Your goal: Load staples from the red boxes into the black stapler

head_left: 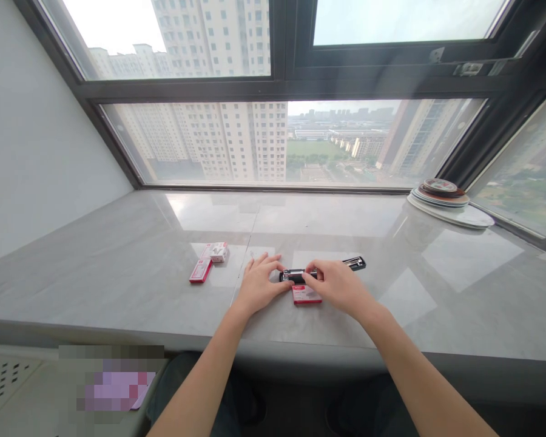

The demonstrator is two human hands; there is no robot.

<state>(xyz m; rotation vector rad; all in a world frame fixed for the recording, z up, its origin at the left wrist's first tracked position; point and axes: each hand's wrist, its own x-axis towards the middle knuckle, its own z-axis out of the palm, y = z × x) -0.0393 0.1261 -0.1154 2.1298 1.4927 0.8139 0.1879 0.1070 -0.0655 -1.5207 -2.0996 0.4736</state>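
Note:
A black stapler (295, 277) lies opened out flat on the grey marble sill, its other arm (355, 263) reaching out to the right behind my right hand. With thumb and forefinger, my left hand (260, 282) grips the stapler's left end; its other fingers rest on the stone. My right hand (339, 282) has its fingertips pinched at the middle of the stapler, covering part of it. Whether a small staple strip is between them I cannot tell. Just in front of the stapler lies a small red and white box (306, 296).
To the left sit a red and white box (201, 271) and a whiter box (219, 252), close together. A stack of plates or round mats (441, 200) stands at the back right by the window frame (273, 90). The sill's front edge (309, 347) runs below my forearms.

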